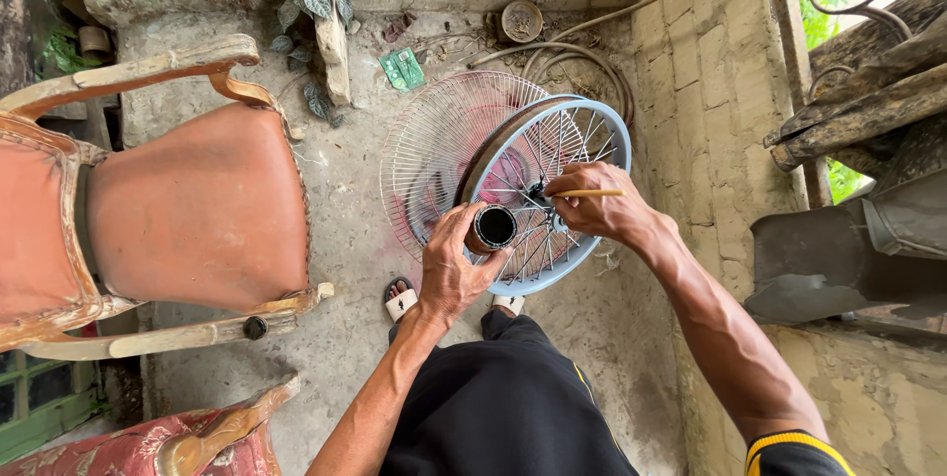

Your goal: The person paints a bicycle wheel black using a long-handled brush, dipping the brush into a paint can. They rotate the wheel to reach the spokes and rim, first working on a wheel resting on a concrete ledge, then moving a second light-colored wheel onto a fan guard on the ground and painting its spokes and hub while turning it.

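We find the left hand (449, 264) curled closed around a small dark can (491, 228), its open mouth facing up. The right hand (597, 205) is pinched shut on a thin yellow-handled brush (590, 193), its tip at the hub of a blue-rimmed fan guard (592, 126). Both forearms reach forward and down, the right bent at the wrist. The guard stands on the concrete floor (345, 190), leaning against a white wire guard (434, 141). A small green rectangular packet (402, 69) lies on the floor beyond. A leather armchair (197, 210) stands left.
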`<state>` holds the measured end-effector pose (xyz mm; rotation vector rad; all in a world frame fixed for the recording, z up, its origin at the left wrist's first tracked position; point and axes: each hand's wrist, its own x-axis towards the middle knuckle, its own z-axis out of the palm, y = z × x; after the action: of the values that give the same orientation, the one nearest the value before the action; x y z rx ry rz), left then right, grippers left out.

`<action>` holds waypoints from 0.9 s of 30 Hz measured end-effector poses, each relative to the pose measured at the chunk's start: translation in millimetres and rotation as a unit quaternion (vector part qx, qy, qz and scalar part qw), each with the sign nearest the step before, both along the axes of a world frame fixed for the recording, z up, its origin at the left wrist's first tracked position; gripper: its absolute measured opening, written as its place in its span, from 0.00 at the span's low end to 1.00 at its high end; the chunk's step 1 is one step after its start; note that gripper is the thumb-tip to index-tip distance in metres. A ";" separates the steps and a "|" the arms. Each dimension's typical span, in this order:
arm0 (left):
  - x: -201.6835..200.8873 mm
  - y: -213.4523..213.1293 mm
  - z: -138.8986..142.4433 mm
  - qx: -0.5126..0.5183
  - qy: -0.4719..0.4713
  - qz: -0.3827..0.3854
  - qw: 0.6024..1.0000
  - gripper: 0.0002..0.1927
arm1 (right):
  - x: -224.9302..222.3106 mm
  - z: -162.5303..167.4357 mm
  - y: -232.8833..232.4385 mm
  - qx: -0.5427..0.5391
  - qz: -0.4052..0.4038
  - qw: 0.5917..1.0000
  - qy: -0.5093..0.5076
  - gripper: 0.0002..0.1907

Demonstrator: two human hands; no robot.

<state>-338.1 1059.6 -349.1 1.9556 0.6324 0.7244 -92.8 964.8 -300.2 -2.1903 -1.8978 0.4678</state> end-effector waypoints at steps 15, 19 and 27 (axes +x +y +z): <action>-2.3 2.5 -2.5 0.008 0.003 -0.013 1.000 0.36 | 2.3 6.4 30.6 -0.136 -0.003 0.990 -0.034 0.13; -3.3 3.0 -1.7 0.010 0.001 -0.012 1.000 0.35 | 2.9 24.3 17.5 -0.108 0.020 0.994 -0.011 0.09; -1.4 1.4 7.1 0.064 0.015 0.013 0.998 0.34 | -15.8 86.5 -38.6 0.140 -0.084 0.981 0.107 0.06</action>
<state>-339.5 1061.1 -342.0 2.0818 0.6452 0.7694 -108.6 926.2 -213.8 -2.0058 -1.5485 0.3641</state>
